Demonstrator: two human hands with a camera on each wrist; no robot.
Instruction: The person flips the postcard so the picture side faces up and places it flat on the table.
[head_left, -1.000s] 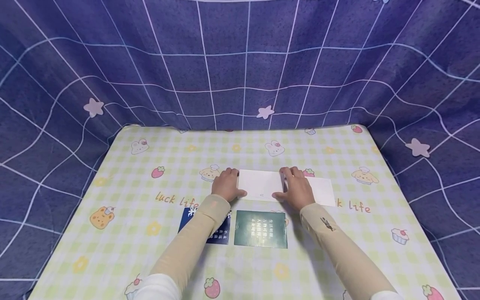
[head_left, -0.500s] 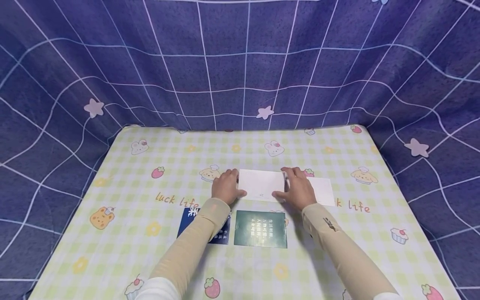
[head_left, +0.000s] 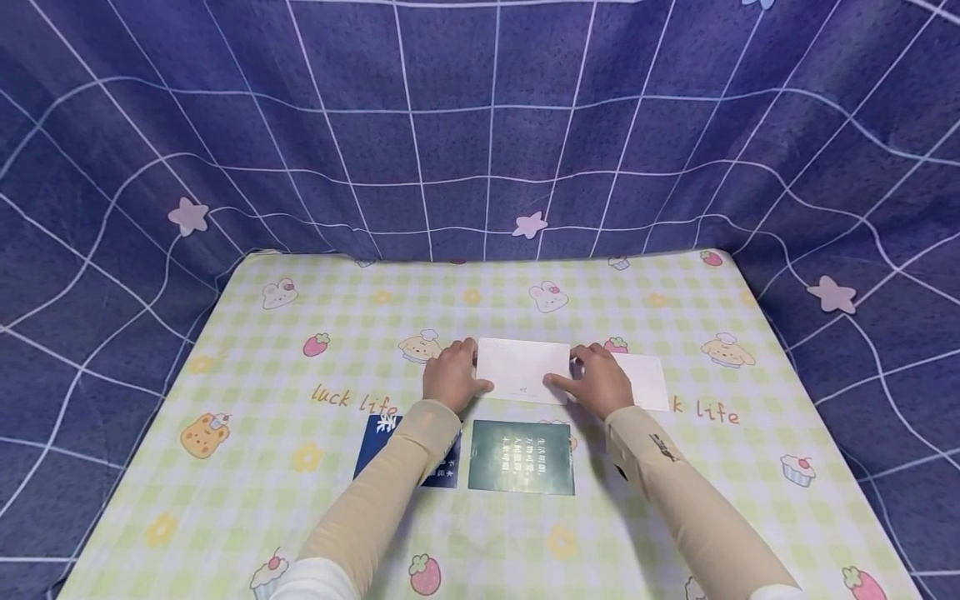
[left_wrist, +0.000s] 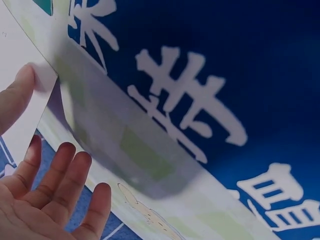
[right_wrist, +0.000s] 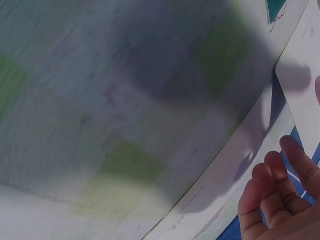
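Observation:
A plain white card with a tiny mark near its lower edge is held a little above the table between both hands. My left hand pinches its left end, thumb on top at the corner and index finger at the edge. My right hand is at the right end, its thumb over the card casting a shadow and its fingertips beside the edge. A second white card lies partly behind the right hand. Nearer are a green card and a dark blue card, both with white characters.
A green-and-white checked cloth with cartoon prints covers the table. Blue curtain with white grid lines surrounds its back and sides. My left forearm crosses over the dark blue card.
The right fingers have drawn back from the card's upper right corner and bent by its edge, and the right thumb has shifted slightly upward. My left hand stays put on the card.

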